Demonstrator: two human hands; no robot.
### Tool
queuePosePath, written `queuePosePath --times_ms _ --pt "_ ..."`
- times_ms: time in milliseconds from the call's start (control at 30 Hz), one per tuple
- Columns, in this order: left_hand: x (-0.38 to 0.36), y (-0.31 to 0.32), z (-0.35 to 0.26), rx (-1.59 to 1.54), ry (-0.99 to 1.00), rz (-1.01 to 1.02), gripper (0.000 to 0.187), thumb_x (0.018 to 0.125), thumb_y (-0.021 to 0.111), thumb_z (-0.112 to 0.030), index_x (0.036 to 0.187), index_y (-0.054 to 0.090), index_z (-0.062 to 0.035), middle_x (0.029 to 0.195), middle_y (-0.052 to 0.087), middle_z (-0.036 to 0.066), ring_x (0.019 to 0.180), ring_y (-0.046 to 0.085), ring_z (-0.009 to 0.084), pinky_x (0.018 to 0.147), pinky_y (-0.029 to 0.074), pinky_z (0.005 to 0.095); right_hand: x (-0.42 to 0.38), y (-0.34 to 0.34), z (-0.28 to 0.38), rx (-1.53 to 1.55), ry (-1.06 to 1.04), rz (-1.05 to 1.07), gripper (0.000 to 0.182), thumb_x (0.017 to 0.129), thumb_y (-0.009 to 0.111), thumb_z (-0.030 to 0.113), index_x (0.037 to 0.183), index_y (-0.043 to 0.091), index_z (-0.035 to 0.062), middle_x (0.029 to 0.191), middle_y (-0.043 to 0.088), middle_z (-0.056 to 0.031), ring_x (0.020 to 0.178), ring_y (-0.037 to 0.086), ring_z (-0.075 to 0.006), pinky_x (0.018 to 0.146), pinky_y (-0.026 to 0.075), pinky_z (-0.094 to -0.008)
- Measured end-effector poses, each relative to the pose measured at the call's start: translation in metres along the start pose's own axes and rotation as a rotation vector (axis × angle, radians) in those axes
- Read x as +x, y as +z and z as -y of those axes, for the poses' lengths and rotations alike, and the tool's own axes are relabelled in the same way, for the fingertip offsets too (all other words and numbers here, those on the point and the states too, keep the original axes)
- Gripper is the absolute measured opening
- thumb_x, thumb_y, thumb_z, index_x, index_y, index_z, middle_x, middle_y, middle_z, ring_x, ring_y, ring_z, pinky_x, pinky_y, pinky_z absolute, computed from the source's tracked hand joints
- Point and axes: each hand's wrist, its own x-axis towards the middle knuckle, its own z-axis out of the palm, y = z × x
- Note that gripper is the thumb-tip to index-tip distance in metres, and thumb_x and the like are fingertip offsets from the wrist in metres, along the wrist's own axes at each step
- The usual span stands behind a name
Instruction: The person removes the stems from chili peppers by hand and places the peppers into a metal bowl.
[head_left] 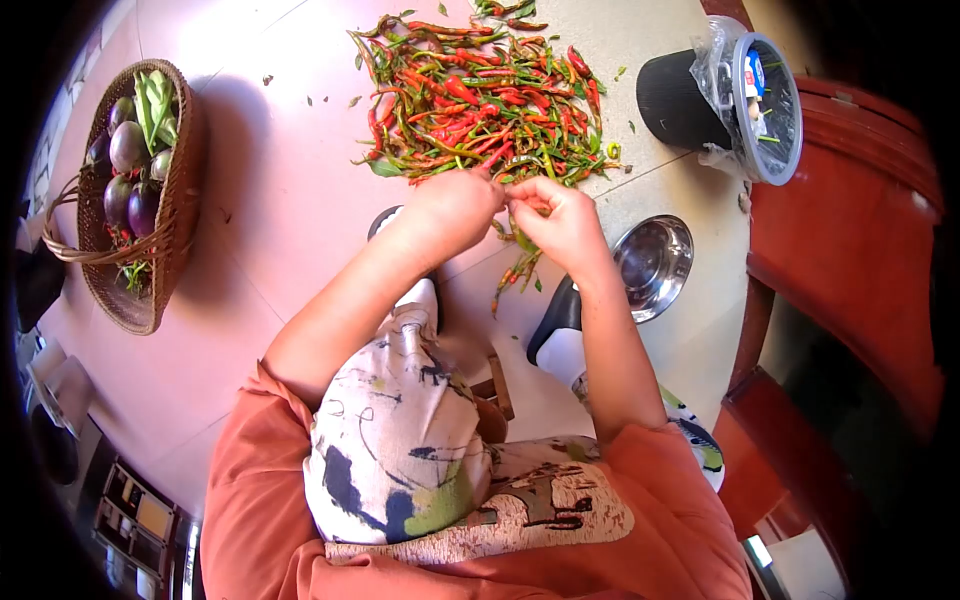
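My left hand (455,212) is closed, with a red chili pepper (492,160) seeming to stick out from its fingertips over the pile. My right hand (562,228) is closed in a pinch, and its fingertips meet those of the left. What the right fingers pinch is too small to make out. Just beyond both hands spreads a heap of red and green chili peppers (480,100) with leaves among them. A smaller clump of chili peppers (517,270) lies on the floor below my right hand, partly hidden by it.
A shiny metal bowl (655,268) rests right of my right forearm. Farther right stands a black bin (683,100) lined with clear plastic. At left, a wicker basket (188,215) holds several eggplants (128,147) and green pods (156,100). Reddish wooden furniture (840,200) borders the right side.
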Motion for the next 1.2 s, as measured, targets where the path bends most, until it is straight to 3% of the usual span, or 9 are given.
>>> queuePosePath --times_ms 167,400,433,533,700,800,967,1133,1200 --pt "0.012 0.025 -0.01 0.095 0.076 0.092 0.011 0.074 0.056 -0.014 0.078 0.061 -0.0067 0.076 0.061 0.009 0.071 0.061 0.025 0.062 0.05 0.0367 -0.012 -0.003 -0.046 -0.203 -0.001 -0.072 0.014 0.075 0.06 0.008 0.085 0.061 -0.0015 0.07 0.063 -0.0044 0.063 0.058 -0.0087 0.058 0.047 -0.0236" --pt "0.041 0.052 -0.006 -0.418 0.229 -0.068 0.015 0.078 0.058 -0.01 0.092 0.062 -0.0055 0.075 0.061 0.009 0.07 0.06 0.0244 0.063 0.049 0.0351 -0.017 -0.045 -0.075 0.748 0.503 -0.171 0.008 0.079 0.055 0.005 0.085 0.058 0.0024 0.069 0.057 -0.0029 0.053 0.046 -0.0069 0.048 0.038 -0.0207" --pt "0.043 0.055 0.0 -0.419 0.227 -0.065 0.015 0.078 0.058 -0.01 0.092 0.062 -0.0055 0.075 0.061 0.009 0.07 0.06 0.0244 0.063 0.049 0.0351 -0.013 -0.061 -0.064 0.736 0.436 -0.251 0.01 0.079 0.055 0.005 0.087 0.059 0.0017 0.069 0.057 -0.0029 0.055 0.047 -0.0063 0.049 0.039 -0.02" --pt "0.047 0.063 0.02 -1.088 -0.395 0.068 0.021 0.09 0.05 -0.015 0.109 0.054 -0.0064 0.066 0.057 0.001 0.059 0.054 0.0084 0.052 0.044 0.0239 0.01 -0.145 -0.006 0.282 -0.045 -0.584 0.016 0.085 0.056 0.014 0.092 0.062 0.0014 0.082 0.06 -0.0037 0.06 0.049 -0.0047 0.054 0.04 -0.0182" --pt "0.061 0.062 0.069 -1.683 -0.574 -0.15 0.014 0.089 0.049 -0.018 0.097 0.052 -0.0077 0.078 0.058 0.003 0.063 0.054 0.0081 0.05 0.043 0.021 0.061 -0.278 0.057 -0.086 -0.376 -0.902 0.046 0.082 0.063 0.015 0.121 0.048 -0.0044 0.107 0.057 -0.0143 0.092 0.056 -0.0155 0.08 0.045 -0.0248" --pt "0.08 0.053 0.093 -1.077 -0.46 -0.224 0.018 0.083 0.06 -0.022 0.091 0.056 -0.0064 0.071 0.055 0.0 0.062 0.052 0.0104 0.053 0.043 0.0232 0.072 -0.279 0.064 -0.352 -0.46 -1.115 0.061 0.078 0.068 0.019 0.127 0.041 -0.0044 0.12 0.048 -0.0191 0.108 0.049 -0.0205 0.088 0.042 -0.0292" --pt "0.105 0.063 0.104 -0.166 -0.334 -0.101 0.028 0.079 0.061 -0.025 0.104 0.061 -0.0157 0.075 0.061 0.01 0.074 0.061 0.0251 0.066 0.049 0.0359 0.064 -0.141 0.03 -0.161 -0.366 -0.701 0.041 0.081 0.063 0.008 0.12 0.049 0.0058 0.106 0.054 -0.006 0.095 0.052 -0.0127 0.08 0.045 -0.0257" --pt "0.098 0.055 0.098 -0.208 -0.207 -0.26 0.025 0.076 0.062 -0.023 0.099 0.064 -0.0127 0.085 0.062 0.015 0.081 0.06 0.0305 0.071 0.048 0.0392 0.062 -0.045 -0.016 -0.139 -0.294 -0.395 0.027 0.083 0.056 0.004 0.11 0.057 0.0001 0.103 0.06 -0.0089 0.087 0.057 -0.0091 0.072 0.046 -0.022" --pt "0.093 0.048 0.106 -0.59 -0.327 -0.263 0.022 0.08 0.063 -0.021 0.095 0.063 -0.0048 0.075 0.061 0.006 0.069 0.059 0.0183 0.064 0.047 0.0295 0.066 -0.031 -0.016 -0.004 -0.234 -0.338 0.026 0.084 0.055 0.004 0.109 0.058 -0.0006 0.099 0.062 -0.0084 0.083 0.057 -0.0083 0.07 0.046 -0.0211"
